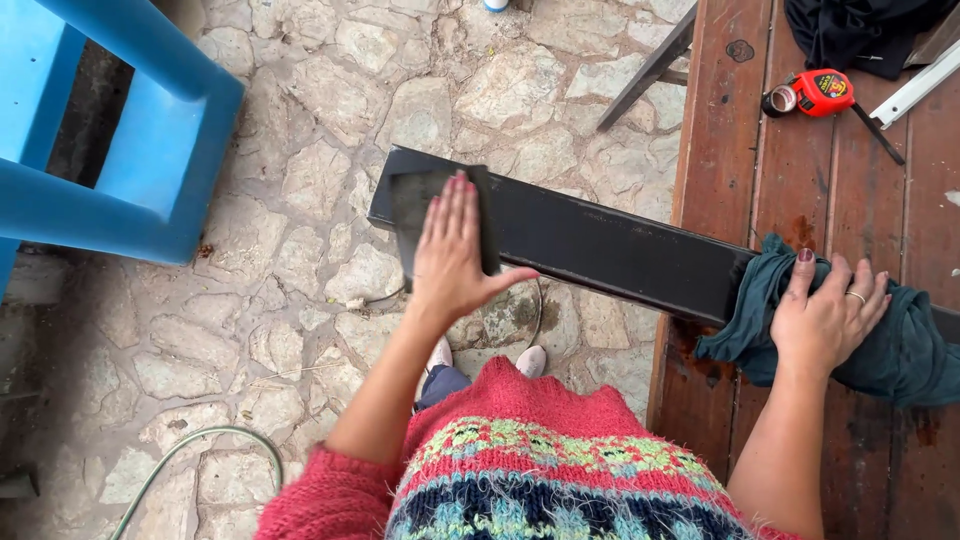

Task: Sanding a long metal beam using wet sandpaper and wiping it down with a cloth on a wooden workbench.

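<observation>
A long black painted board [600, 245] sticks out from a brown wooden table [720, 120] over the stone floor. My left hand [452, 255] lies flat, fingers together, pressing a dark sheet of sandpaper [415, 200] onto the board's free end. My right hand [825, 315] rests with spread fingers on a dark teal cloth [900, 350] bunched over the board where it lies on the table, holding it down.
A red tape measure [815, 92] and a black garment [860, 30] lie at the table's far side, with a pale strip [920, 85] beside them. A blue plastic chair [130, 130] stands at the left. A green hose [200, 445] curves across the stone floor [300, 330].
</observation>
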